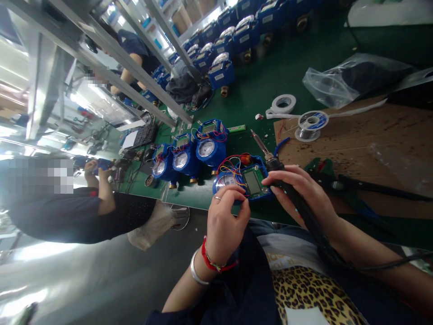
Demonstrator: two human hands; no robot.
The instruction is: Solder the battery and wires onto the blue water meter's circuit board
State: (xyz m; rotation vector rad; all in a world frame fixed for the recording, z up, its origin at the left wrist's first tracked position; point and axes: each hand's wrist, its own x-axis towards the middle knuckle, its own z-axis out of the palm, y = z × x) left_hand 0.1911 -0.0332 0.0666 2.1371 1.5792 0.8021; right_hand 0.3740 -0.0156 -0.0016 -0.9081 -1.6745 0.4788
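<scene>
A blue water meter [241, 179] with a green circuit board, a small display and red and blue wires lies on the green bench edge in front of me. My left hand [226, 215] pinches at its near side, fingers curled together on the casing. My right hand [301, 192] is wrapped round the black handle of a soldering iron [262, 145], whose metal tip points up and away from the meter. The iron's black cable runs back across my right forearm.
Three more blue meters [184, 158] stand in a row to the left. A solder spool [311, 124] and a tape roll [283, 104] lie on a brown board [372, 144]. Rows of meters [233, 40] line the far bench. A plastic bag [345, 79] lies far right. Another person [84, 207] sits left.
</scene>
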